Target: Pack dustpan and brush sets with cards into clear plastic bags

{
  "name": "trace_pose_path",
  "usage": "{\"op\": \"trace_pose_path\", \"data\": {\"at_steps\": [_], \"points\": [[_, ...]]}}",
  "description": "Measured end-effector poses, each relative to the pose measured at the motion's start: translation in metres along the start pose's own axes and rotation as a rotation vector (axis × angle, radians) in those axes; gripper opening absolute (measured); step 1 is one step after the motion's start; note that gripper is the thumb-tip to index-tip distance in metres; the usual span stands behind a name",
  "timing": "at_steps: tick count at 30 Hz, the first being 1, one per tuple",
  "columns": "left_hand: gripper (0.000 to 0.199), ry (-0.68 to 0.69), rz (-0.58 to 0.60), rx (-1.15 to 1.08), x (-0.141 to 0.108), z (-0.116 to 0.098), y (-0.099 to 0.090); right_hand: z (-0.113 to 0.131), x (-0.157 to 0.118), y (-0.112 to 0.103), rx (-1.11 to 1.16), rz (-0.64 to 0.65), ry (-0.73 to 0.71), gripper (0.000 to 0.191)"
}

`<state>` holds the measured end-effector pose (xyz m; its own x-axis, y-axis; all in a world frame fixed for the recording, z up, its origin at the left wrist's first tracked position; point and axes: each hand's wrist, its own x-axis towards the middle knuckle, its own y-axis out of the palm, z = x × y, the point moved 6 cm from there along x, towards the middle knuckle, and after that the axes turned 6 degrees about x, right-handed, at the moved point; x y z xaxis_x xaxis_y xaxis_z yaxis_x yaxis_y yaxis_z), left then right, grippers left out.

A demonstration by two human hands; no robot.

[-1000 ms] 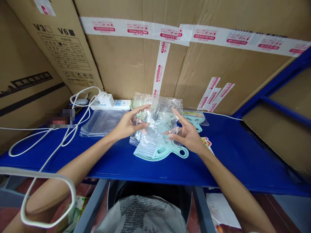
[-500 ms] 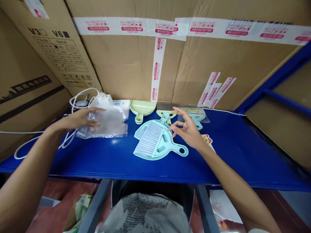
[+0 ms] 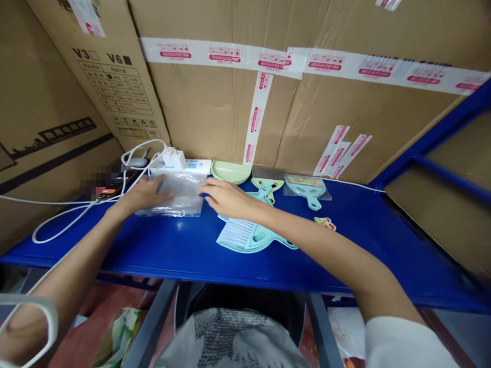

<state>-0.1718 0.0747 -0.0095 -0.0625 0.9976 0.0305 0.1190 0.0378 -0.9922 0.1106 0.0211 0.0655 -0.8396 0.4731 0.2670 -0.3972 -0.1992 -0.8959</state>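
Note:
Clear plastic bags (image 3: 182,197) lie flat at the left of the blue table. My left hand (image 3: 148,194) rests on their left part, fingers spread. At their right edge is my right hand (image 3: 224,197), its fingers bent and close together; whether they pinch the plastic is too small to tell. Under my right forearm lies a light blue dustpan and brush set (image 3: 245,237), partly covered, with another light blue dustpan's handle (image 3: 264,193) behind it. A green dustpan (image 3: 231,172) and a green brush (image 3: 268,179) stand near the back.
A bagged light blue set (image 3: 309,189) and a small colourful card (image 3: 325,223) lie to the right. White cables (image 3: 80,204), a power strip (image 3: 197,166) and a phone (image 3: 115,185) are at the left. Cardboard boxes (image 3: 215,112) wall the back.
My right hand has moved left from above the light blue set to the plastic bags' right edge. My left hand remains on the bags. The view has shifted slightly.

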Motion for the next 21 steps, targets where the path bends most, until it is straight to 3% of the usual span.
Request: {"op": "trace_pose_path", "data": {"at_steps": [4,7,9,15,21], "points": [[0.087,0.023,0.010,0.080,0.006,0.001,0.005,-0.013,0.073,0.051,-0.054,0.245,0.053,0.064],[0.080,0.037,-0.069,0.042,0.009,0.005,0.009,-0.022,0.089,0.085,0.037,0.402,0.157,0.093],[0.072,0.029,-0.123,0.025,0.009,0.008,0.013,-0.027,0.089,0.098,0.067,0.444,0.200,0.100],[0.069,0.003,-0.177,0.039,0.005,0.012,0.020,-0.036,0.087,0.101,0.011,0.523,0.156,0.098],[0.074,-0.007,-0.219,0.042,0.003,0.009,0.009,-0.019,0.084,0.098,0.026,0.393,0.060,0.097]]}}
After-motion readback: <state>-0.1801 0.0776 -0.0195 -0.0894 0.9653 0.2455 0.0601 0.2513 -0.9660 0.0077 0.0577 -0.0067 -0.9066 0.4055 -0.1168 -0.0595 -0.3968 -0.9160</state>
